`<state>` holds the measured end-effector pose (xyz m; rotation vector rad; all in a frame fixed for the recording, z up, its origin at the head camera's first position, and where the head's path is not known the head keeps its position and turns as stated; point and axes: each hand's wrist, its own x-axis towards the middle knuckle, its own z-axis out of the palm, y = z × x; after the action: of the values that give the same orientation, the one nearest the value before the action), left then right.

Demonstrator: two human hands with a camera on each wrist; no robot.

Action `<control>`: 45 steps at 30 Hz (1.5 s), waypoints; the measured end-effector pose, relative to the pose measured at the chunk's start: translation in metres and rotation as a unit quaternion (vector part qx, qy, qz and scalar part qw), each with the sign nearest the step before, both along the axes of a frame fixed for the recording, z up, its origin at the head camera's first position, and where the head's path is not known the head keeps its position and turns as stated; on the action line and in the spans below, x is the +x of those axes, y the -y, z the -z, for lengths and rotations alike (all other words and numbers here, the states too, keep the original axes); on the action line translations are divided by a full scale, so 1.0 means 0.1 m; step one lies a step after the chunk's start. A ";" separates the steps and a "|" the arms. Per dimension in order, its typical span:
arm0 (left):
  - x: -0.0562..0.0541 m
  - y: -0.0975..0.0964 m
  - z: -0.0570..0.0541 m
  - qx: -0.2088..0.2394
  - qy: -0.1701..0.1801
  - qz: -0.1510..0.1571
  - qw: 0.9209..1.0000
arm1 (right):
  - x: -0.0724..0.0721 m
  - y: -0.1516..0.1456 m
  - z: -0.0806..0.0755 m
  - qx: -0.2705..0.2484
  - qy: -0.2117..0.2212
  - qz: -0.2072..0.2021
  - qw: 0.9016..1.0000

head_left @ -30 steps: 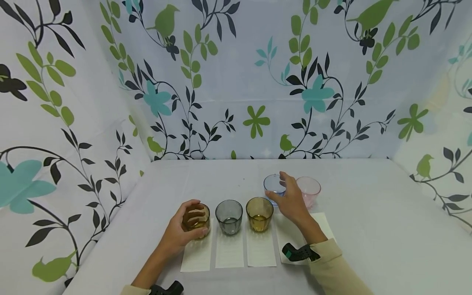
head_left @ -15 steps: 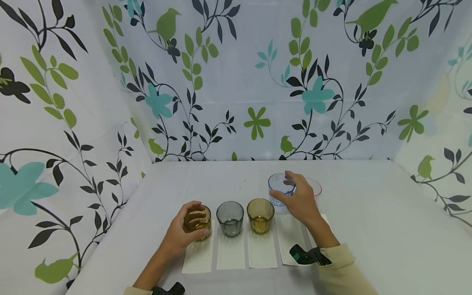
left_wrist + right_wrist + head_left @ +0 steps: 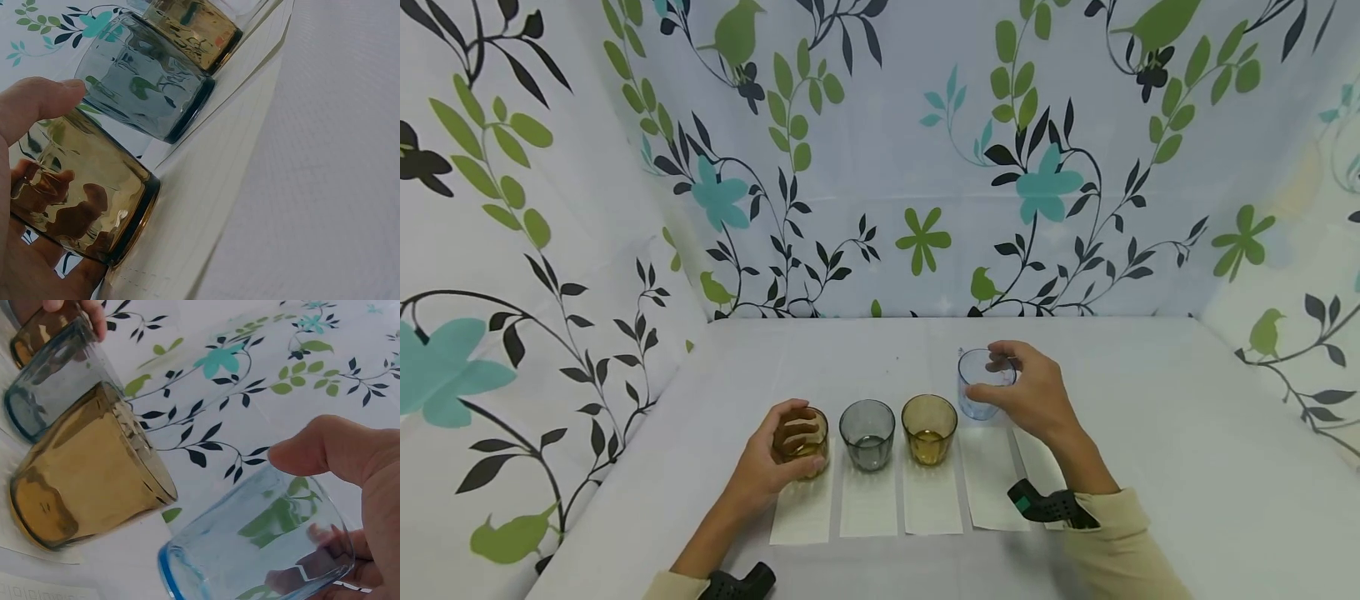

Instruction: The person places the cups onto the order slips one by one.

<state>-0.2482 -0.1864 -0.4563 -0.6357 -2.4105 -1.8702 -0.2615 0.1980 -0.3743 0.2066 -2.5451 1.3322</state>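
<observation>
My left hand point(image 3: 767, 467) is curled round an amber glass tumbler point(image 3: 805, 454) on the leftmost paper strip; its thumb point(image 3: 53, 100) lies at the rim in the left wrist view. A grey glass tumbler point(image 3: 867, 435) stands on the strip beside it. Another amber tumbler point(image 3: 929, 429) stands upright on the third strip. My right hand point(image 3: 1037, 396) grips a clear blue tumbler point(image 3: 976, 408) near its rim, thumb on the near side and fingers behind. This blue tumbler is just beyond the far end of the fourth strip.
Paper strips lie side by side on the white table point(image 3: 1187, 450); the fourth strip point(image 3: 994, 492) and fifth strip point(image 3: 1041, 467) have no glass on them. A leaf-patterned curtain point(image 3: 880, 167) hangs at the back and both sides. Each wrist wears a black camera point(image 3: 1045, 504).
My right hand has taken hold of the blue tumbler and moved right with it. The pink-rimmed tumbler seen behind it earlier is now hidden. My left hand stays on the amber tumbler.
</observation>
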 end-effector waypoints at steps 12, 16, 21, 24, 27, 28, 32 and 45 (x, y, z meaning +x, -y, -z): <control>-0.03 0.02 -0.02 -0.011 -0.007 0.000 1.000 | 0.00 -0.13 0.00 0.030 0.047 -0.044 0.997; -0.04 0.03 -0.01 -0.013 -0.006 -0.001 1.000 | -0.02 -0.13 0.02 0.028 0.060 -0.073 0.995; -0.03 0.03 -0.01 -0.018 -0.008 -0.008 1.000 | -0.03 -0.14 0.05 0.022 0.063 -0.099 0.993; -0.02 0.03 -0.01 -0.020 -0.005 -0.011 1.000 | -0.02 -0.15 0.07 0.023 0.067 -0.103 0.992; -0.02 0.03 -0.01 -0.027 -0.004 -0.015 1.000 | -0.03 -0.15 0.08 0.029 0.072 -0.108 0.991; -0.02 0.03 0.00 -0.027 -0.003 -0.016 1.000 | -0.03 -0.15 0.08 0.031 0.073 -0.110 0.991; -0.03 0.02 0.01 -0.026 -0.003 -0.018 1.000 | -0.04 -0.16 0.11 0.038 0.084 -0.116 0.989; -0.03 0.03 0.01 -0.024 -0.017 -0.010 1.000 | -0.06 -0.18 0.16 0.059 0.105 -0.129 0.984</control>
<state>-0.2507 -0.1891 -0.4568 -0.6378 -2.4388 -1.7843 -0.2672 0.2156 -0.3905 0.4544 -2.8579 1.3548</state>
